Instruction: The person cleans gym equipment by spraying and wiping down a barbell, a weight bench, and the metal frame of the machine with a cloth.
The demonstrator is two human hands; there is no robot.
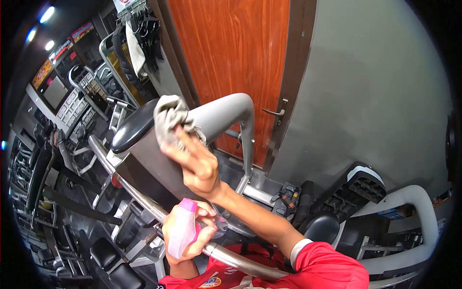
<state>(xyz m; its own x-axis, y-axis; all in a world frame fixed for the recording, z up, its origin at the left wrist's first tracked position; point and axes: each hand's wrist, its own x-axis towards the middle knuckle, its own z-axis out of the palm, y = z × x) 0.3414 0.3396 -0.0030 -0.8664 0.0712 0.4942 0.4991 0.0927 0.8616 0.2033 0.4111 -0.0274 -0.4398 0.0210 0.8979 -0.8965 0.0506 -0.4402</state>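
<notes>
My right hand reaches up and forward with a crumpled grey cloth at its fingertips. The fingers are slightly blurred and press on the cloth, which lies against the thick grey frame tube beside a black padded cushion. Lower down, my left hand is closed around a pink-and-clear spray bottle, held close to a shiny metal bar. Part of the bottle is hidden by the palm and fingers.
A wooden door with a metal handle stands ahead, next to a grey wall. Hangers hang at upper left. Gym machines fill the left side. A black footplate and curved grey tubing are at right.
</notes>
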